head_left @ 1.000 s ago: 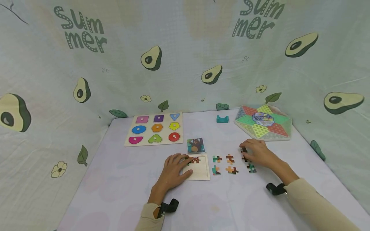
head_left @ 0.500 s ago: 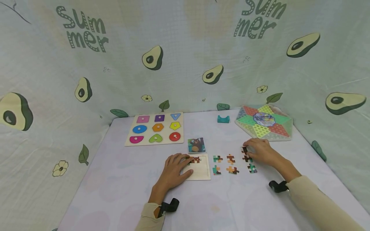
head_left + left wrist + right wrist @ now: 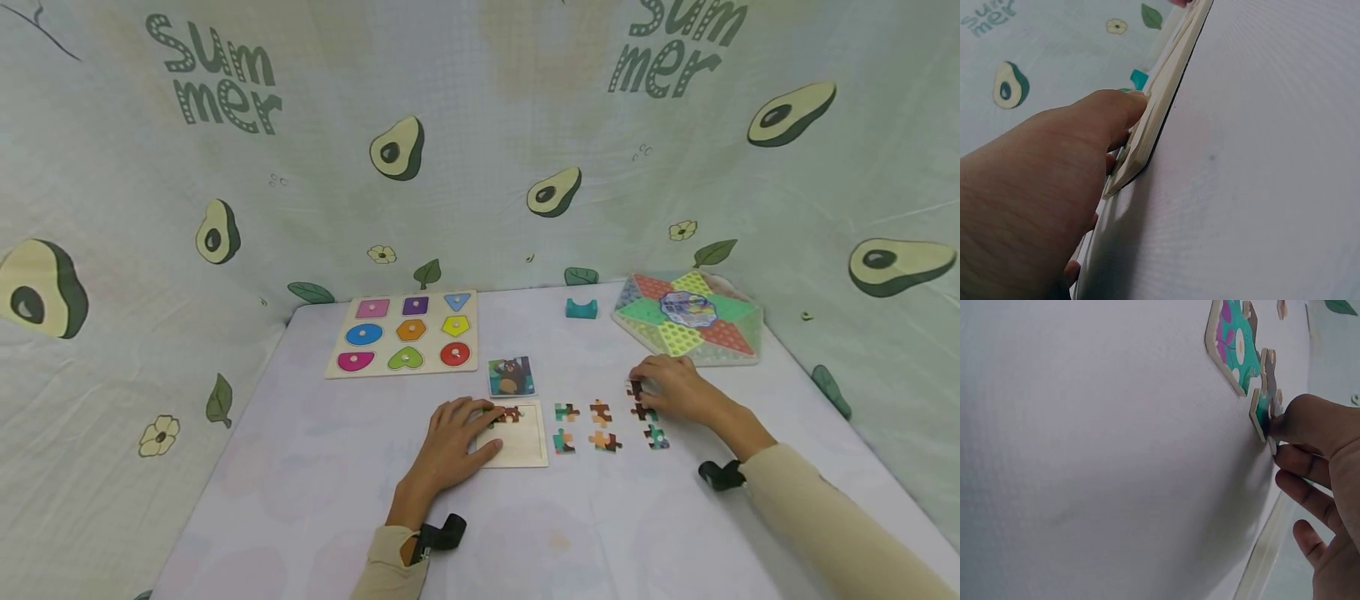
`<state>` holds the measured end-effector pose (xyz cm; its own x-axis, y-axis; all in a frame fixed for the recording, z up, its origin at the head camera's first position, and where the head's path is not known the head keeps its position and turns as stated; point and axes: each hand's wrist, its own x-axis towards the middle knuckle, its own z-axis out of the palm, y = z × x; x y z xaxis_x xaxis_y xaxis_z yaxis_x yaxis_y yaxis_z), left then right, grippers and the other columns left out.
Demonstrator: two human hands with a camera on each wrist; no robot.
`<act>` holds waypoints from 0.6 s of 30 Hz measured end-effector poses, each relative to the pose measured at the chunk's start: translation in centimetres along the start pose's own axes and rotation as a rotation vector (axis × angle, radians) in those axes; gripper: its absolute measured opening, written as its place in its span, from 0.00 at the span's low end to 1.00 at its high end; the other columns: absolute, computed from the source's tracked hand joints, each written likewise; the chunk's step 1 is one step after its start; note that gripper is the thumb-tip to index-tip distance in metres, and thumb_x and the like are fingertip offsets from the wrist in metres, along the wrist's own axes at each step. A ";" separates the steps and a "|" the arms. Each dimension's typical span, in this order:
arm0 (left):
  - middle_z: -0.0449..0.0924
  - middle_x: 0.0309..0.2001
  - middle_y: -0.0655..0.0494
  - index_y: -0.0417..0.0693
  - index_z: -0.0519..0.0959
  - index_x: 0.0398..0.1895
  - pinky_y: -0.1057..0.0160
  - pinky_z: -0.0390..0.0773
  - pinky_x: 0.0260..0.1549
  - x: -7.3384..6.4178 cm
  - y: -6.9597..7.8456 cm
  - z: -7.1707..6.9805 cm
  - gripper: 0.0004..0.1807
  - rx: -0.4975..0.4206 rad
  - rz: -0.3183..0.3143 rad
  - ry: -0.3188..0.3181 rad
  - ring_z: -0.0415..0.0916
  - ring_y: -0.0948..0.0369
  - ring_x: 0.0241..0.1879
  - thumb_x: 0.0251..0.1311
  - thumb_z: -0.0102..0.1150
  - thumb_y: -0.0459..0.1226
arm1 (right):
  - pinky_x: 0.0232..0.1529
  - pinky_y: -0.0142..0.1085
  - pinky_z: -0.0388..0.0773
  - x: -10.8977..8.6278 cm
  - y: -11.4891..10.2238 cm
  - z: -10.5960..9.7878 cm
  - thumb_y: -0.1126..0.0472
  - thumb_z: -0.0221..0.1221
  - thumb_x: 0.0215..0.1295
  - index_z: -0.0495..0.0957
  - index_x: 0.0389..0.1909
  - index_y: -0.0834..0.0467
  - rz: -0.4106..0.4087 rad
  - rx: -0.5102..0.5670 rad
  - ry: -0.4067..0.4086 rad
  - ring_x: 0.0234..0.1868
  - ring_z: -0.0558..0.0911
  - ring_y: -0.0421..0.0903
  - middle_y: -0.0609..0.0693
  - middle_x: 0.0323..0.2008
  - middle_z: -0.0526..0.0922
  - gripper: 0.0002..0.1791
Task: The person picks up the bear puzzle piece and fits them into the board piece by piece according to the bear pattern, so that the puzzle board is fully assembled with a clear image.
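My left hand rests on the left side of a shallow wooden puzzle tray; its thumb lies over the tray's edge in the left wrist view. Beside those fingertips, a brown strip of fitted puzzle pieces sits along the tray's top. At the right, my right hand pinches a dark brown jigsaw puzzle piece between thumb and fingertips, its other fingers spread. Just below are a brown-and-teal piece and a teal flowered piece. Part of the pinched piece is hidden by the thumb.
Several loose pieces lie between tray and right hand. A bear picture card touches the tray's far side. Behind stand a shape board, a small teal block and a patterned hexagonal box.
My right hand has shifted slightly right and up, uncovering more of the brown pieces under its fingers. The left hand stays on the tray. The head view has drifted a little.
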<state>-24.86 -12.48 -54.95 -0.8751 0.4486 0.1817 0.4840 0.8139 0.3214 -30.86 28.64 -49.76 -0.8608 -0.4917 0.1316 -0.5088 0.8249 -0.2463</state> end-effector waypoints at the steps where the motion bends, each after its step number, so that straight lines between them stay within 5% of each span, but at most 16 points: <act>1: 0.68 0.69 0.61 0.66 0.69 0.73 0.41 0.50 0.71 0.0 0.0 0.0 0.30 -0.002 0.002 0.002 0.54 0.51 0.73 0.69 0.50 0.59 | 0.46 0.55 0.64 0.1 0.0 0.0 0.65 0.68 0.57 0.83 0.46 0.60 -0.007 0.000 0.002 0.52 0.78 0.58 0.53 0.45 0.82 0.15; 12: 0.68 0.69 0.62 0.67 0.68 0.73 0.42 0.49 0.71 0.1 0.1 -0.2 0.30 0.000 0.004 -0.005 0.54 0.51 0.73 0.69 0.50 0.59 | 0.53 0.60 0.60 0.5 0.3 0.0 0.60 0.71 0.52 0.83 0.42 0.59 -0.021 -0.033 0.128 0.49 0.79 0.55 0.50 0.39 0.84 0.16; 18: 0.68 0.69 0.62 0.67 0.68 0.73 0.42 0.49 0.71 0.0 0.0 -0.3 0.30 -0.002 -0.001 -0.008 0.54 0.51 0.73 0.69 0.50 0.59 | 0.55 0.60 0.60 0.8 -0.4 -0.1 0.59 0.71 0.54 0.84 0.43 0.60 -0.029 -0.026 0.128 0.50 0.79 0.56 0.52 0.41 0.84 0.16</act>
<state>-24.87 -12.56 -54.70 -0.8757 0.4507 0.1735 0.4829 0.8137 0.3237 -31.33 27.99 -49.45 -0.8395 -0.4771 0.2601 -0.5322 0.8187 -0.2157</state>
